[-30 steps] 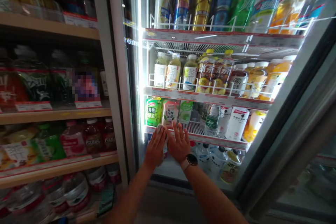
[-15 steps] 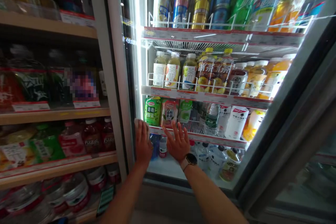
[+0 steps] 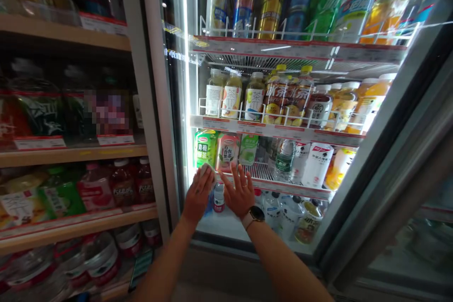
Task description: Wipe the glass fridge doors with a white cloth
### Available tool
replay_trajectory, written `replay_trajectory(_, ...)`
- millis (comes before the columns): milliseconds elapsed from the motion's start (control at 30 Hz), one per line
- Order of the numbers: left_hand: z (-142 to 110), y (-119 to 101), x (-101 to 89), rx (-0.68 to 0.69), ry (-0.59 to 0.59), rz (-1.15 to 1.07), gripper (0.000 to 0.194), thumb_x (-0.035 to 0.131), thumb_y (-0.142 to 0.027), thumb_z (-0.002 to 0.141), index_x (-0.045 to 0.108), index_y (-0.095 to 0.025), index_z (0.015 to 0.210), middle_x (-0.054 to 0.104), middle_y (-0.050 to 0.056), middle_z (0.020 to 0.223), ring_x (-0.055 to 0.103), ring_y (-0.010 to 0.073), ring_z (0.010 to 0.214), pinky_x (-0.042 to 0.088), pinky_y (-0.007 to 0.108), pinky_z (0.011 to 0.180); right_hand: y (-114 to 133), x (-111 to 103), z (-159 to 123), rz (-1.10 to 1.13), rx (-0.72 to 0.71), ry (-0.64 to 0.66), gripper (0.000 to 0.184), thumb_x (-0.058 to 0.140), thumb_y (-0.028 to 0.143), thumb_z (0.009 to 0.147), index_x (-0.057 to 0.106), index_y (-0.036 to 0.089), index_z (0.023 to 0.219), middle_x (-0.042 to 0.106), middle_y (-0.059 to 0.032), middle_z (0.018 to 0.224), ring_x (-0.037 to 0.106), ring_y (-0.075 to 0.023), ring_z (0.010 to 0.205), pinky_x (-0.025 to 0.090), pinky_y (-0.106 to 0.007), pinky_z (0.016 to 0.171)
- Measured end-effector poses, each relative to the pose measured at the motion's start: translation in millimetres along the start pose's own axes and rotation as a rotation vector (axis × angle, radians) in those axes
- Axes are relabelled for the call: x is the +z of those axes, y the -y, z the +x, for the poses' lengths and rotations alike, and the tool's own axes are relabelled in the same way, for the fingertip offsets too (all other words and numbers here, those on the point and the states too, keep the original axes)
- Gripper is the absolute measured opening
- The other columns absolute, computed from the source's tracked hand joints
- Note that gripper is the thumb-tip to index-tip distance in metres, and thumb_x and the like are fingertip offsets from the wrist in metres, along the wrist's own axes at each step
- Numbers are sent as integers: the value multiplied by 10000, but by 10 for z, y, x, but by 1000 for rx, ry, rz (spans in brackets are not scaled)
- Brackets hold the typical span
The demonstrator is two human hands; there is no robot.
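**Two bare hands on a lit glass drinks-fridge door, left hand pinning a white cloth**

Left hand is angled up and to the right, its fingers holding a small soft white cloth against the glass door. It is pinned under the fingertips, not clenched in a fist. Right hand is open, fingers spread, just beside the left and not holding anything; it looks flat on the glass. A round-faced black smartwatch with a pale strap sits on that wrist.

Behind the glass, right behind the hands: a small white-capped plastic bottle and a blue bottle, partly blocked by the left hand. Just above are a green-and-white juice carton and a pink-labelled tea carton. Higher up are white wire racks holding pale tea bottles and tall metal drink cans. A grey metal door frame separates the fridge from open wooden shelves on the left, which hold red-labelled plastic bottles.
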State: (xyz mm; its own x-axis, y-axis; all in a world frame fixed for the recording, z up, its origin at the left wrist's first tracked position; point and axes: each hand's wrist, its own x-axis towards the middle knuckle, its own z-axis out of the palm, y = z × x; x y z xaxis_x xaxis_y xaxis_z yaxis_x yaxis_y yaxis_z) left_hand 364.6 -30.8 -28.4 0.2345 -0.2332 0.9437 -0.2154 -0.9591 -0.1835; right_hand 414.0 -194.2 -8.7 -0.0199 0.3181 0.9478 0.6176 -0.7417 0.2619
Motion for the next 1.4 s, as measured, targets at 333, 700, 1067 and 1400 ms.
replay_trajectory(333,-29,266,-70,-482,-171,-98,612,332,-155,961,184,-251,1547,182,39,1625,169,226,1491,177,445,1237,-2,19,-14,-1,1,15,692,549,227,851,346,278,1510,476,-84,1494,327,-239,1448,203,-438,1191)
replay_trajectory(700,36,-499,176,-134,-90,-172,603,366,-125,973,189,-220,1541,260,43,1597,227,178,1469,297,335,1201,-14,25,-37,-5,1,45,617,470,168,885,380,142,1495,495,-139,1469,311,-243,1454,190,-418,1199)
replay_trajectory(1067,10,267,-158,-303,-59,-50,651,342,-105,939,166,-249,1549,204,35,1616,173,218,1485,213,430,1235,5,11,-14,-3,8,34,657,507,228,892,326,178,1521,492,-118,1477,319,-250,1449,189,-435,1197)
replay_trajectory(1400,171,-218,68,-439,-160,-162,620,318,-114,955,187,-251,1546,195,39,1621,185,223,1488,218,447,1230,4,-3,4,-33,9,37,615,481,244,917,343,193,1514,529,-109,1447,324,-238,1448,173,-430,1204)
